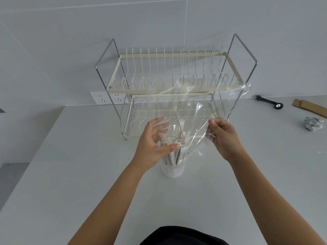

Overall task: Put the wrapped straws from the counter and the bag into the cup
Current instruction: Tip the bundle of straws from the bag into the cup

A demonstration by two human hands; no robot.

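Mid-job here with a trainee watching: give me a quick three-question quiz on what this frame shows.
1. True or false: the right hand pinches the clear plastic bag.
2. Where do the wrapped straws stand?
A. On the dish rack
B. In the white cup
C. Flat on the counter
3. Fill in: the crumpled foil ball lies to the ___ of the dish rack.

Key:
1. True.
2. B, in the white cup; the left hand is beside their tops.
3. Right.
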